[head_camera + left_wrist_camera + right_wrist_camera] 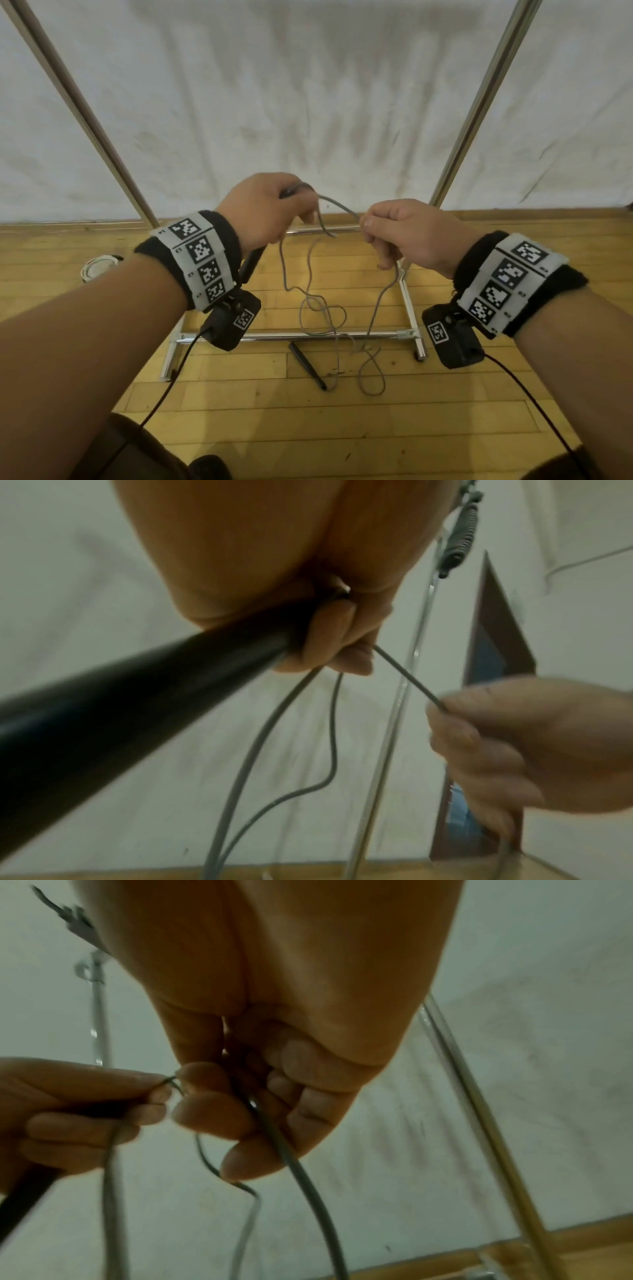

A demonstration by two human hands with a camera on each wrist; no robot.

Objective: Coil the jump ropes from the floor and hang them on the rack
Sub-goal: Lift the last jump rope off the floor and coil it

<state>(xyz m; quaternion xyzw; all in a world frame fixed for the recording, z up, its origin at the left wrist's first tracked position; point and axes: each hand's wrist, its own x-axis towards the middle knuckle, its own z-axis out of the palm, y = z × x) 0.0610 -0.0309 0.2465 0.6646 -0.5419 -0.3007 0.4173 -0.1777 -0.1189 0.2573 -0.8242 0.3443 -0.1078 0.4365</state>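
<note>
A person stands facing a metal rack (pixel 298 335), both hands raised in front of it. To the left of the rack's base, a small coiled white rope (pixel 99 266) lies on the floor. The left hand (pixel 263 209) is curled tight around a black handle (pixel 137 693) of a grey jump rope (pixel 373 308), with a loop of cord pinched under its fingers, likely to anchor the coil as it builds. The right hand (pixel 407 233), just beside it, is closed around the cord, apparently feeding the next loop across. From both hands the cord hangs in loose tangles down to the floor in front of the rack's base, where the second handle (pixel 307 366) lies. The floor (pixel 308 428) is yellow wooden boards; a creased white sheet (pixel 308 85) hangs behind the rack.
</note>
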